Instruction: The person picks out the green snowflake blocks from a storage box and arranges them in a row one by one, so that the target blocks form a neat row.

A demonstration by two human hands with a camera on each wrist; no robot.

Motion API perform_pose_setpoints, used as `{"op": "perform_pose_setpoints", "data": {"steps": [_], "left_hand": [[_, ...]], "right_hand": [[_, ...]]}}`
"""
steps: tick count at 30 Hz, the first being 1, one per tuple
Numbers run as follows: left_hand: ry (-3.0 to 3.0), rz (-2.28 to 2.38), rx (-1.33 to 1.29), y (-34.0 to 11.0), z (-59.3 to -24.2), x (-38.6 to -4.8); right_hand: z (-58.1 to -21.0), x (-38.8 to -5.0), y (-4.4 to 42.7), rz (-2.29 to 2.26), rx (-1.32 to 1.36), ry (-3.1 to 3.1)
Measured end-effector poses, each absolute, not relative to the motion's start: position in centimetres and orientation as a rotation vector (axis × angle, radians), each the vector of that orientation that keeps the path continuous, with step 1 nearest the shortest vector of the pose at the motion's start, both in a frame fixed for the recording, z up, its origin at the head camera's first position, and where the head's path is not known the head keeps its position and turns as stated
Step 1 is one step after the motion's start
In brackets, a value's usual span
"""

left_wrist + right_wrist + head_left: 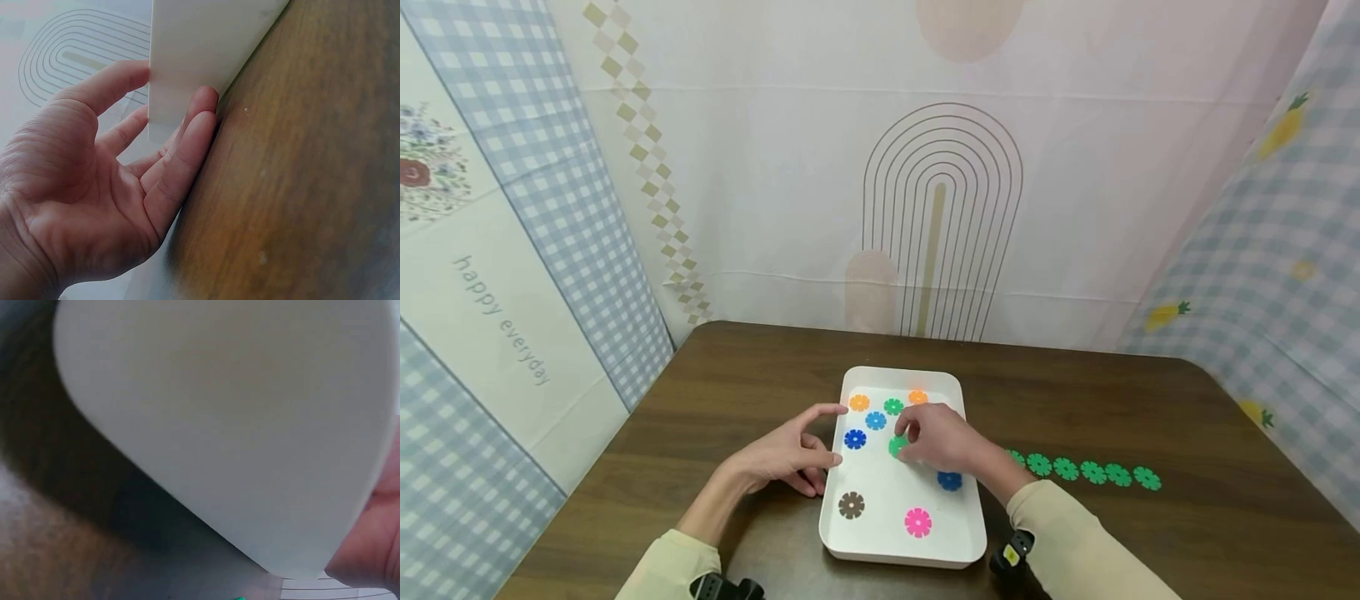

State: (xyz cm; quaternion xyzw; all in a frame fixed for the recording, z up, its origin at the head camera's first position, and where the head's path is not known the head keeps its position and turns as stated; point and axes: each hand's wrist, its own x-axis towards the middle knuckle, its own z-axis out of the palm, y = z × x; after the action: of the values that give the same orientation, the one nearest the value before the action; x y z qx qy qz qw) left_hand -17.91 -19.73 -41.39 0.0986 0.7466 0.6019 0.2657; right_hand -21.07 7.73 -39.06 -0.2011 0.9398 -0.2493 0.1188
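Note:
A white tray [880, 546] lies on the table, holding flat, notched plastic discs of various colours. My left hand [790, 457] holds the tray's left wall: thumb and index finger reach over the rim, and the other fingers lie against the outside in the left wrist view. Over the tray's middle, my right hand [938, 437] pinches a green notched disc [897, 447] between thumb and index finger. A second green disc [893, 407] lies farther back, beside a light blue disc [876, 421]. The right wrist view shows the tray's outer wall [231, 437]; my right fingertips are hidden there.
Several green discs [1093, 472] form a row on the table [1187, 408] to the right of the tray. Inside the tray also lie orange [859, 403], dark blue [854, 439], brown [852, 505] and pink [917, 522] discs. Patterned cloth [775, 208] hangs behind the table.

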Motion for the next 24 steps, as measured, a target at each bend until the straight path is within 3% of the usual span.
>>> {"op": "perform_pose_setpoints", "data": {"steps": [24], "left_hand": [[2.040,1.608,0.253,-19.76,-41.28,-17.99]], "right_hand": [[-39.12,-20.48,8.55,-0.940,-0.705,2.559]]}}
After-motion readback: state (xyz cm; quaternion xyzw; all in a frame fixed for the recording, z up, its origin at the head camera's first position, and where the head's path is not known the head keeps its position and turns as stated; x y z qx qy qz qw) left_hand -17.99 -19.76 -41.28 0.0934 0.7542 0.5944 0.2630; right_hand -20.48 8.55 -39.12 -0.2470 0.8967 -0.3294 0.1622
